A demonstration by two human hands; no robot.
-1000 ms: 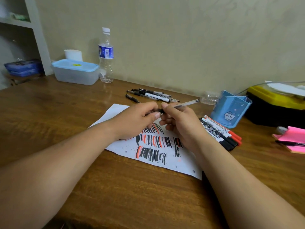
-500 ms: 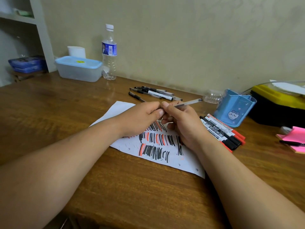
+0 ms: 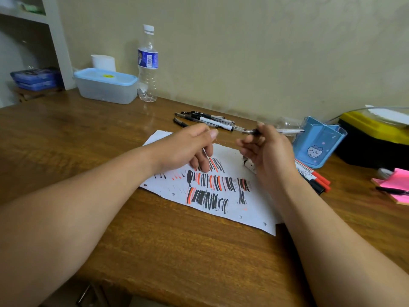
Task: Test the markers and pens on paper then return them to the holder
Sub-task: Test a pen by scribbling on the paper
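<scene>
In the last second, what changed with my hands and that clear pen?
The hands came apart. The left hand let go of the clear pen and drew back left over the paper; whether it took the cap is unclear. The right hand kept the pen and lifted it toward the blue holder. The loose pens and markers stayed put.

Paper (image 3: pixel 250 209) on the desk (image 3: pixel 88 134), loose pens (image 3: pixel 205 119) behind the paper, holder (image 3: pixel 318 142) right of the paper, markers (image 3: pixel 314 178) at the paper's right edge, bottle (image 3: pixel 147 63) and lidded box (image 3: pixel 106 85) far behind-left of the paper
</scene>
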